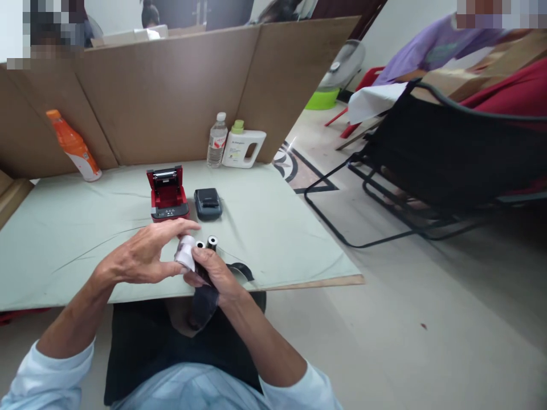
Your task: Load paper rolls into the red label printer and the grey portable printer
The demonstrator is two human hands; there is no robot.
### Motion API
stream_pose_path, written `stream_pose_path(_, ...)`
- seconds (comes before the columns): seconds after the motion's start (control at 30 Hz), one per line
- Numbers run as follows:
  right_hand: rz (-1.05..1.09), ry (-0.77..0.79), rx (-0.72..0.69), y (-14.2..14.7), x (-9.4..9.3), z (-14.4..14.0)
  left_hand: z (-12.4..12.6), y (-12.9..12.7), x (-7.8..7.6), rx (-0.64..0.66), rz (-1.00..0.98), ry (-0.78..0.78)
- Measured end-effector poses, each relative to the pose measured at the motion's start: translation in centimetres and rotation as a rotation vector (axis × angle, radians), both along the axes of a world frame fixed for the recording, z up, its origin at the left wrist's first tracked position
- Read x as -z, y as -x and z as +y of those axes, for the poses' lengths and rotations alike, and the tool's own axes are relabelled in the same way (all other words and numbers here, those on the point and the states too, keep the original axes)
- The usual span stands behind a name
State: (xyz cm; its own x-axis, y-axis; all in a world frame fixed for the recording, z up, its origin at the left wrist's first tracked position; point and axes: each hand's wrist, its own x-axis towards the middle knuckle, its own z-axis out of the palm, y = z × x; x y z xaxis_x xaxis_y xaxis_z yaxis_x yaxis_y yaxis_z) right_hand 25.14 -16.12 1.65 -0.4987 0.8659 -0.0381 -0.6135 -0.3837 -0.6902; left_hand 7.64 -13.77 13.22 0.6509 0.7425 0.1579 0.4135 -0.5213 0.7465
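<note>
In front of me, near the table's front edge, my right hand (220, 274) pinches a small white paper roll (186, 251), thumb on top. My left hand (139, 256) curves round the roll's other side, its thumb touching it and its forefinger raised above. A dark, glossy strip (205, 307) hangs below my right hand over my lap. Just beyond stand small rolls with black cores, one roll (212, 242) in plain sight and another partly hidden. A red mini printer (170, 199) sits behind my left hand with its lid up. Beside it lies a closed dark device (208, 204).
A cardboard screen (171, 97) runs along the table's back. Before it stand an orange bottle (77, 148), a clear water bottle (217, 141) and a white jug (244, 147). A black folding chair (444, 154) is on the right, with a person in purple beyond.
</note>
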Motion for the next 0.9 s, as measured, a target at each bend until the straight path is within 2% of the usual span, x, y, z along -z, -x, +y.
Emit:
stream_pose_path(0.07, 0.096, 0.015, 0.033, 0.4, -0.3, -0.2, -0.6, -0.8, 1.8, -0.048, -0.180, 0.047)
stream_pose_path(0.17, 0.182, 0.034, 0.066, 0.7, -0.6, -0.5, -1.4, -2.0, 5.4, -0.140, -0.555, 0.219)
stream_pose_path(0.23, 0.170, 0.025, 0.074, 0.6, -0.5, -0.4, -1.5, -2.2, 6.8, -0.158, -0.678, 0.292)
stream_pose_path(0.27, 0.142, 0.018, 0.076, 0.5, -0.4, -0.4, -1.4, -2.0, 6.8, -0.138, -0.662, 0.293)
stream_pose_path(0.33, 0.053, 0.005, 0.067, 0.1, -0.1, -0.2, -1.0, -1.2, 5.6, -0.067, -0.485, 0.210)
stream_pose_path(0.43, -0.085, -0.012, 0.033, -0.4, 0.3, 0.0, -0.3, 0.1, 2.3, 0.004, -0.095, -0.012)
stream_pose_path(0.5, -0.123, -0.027, -0.001, -0.6, 0.5, 0.2, -0.2, 0.5, 0.4, 0.041, 0.090, -0.114)
stream_pose_path(0.6, -0.114, -0.037, -0.036, -0.7, 0.4, 0.3, -0.4, 0.5, -0.5, 0.071, 0.162, -0.185)
stream_pose_path(0.7, -0.069, -0.030, -0.030, -0.7, 0.3, 0.2, -0.5, 0.2, 0.5, 0.046, 0.058, -0.164)
stream_pose_path(0.9, 0.057, -0.037, 0.040, -0.1, 0.2, 0.0, -1.1, -0.6, 5.4, -0.096, -0.396, -0.003)
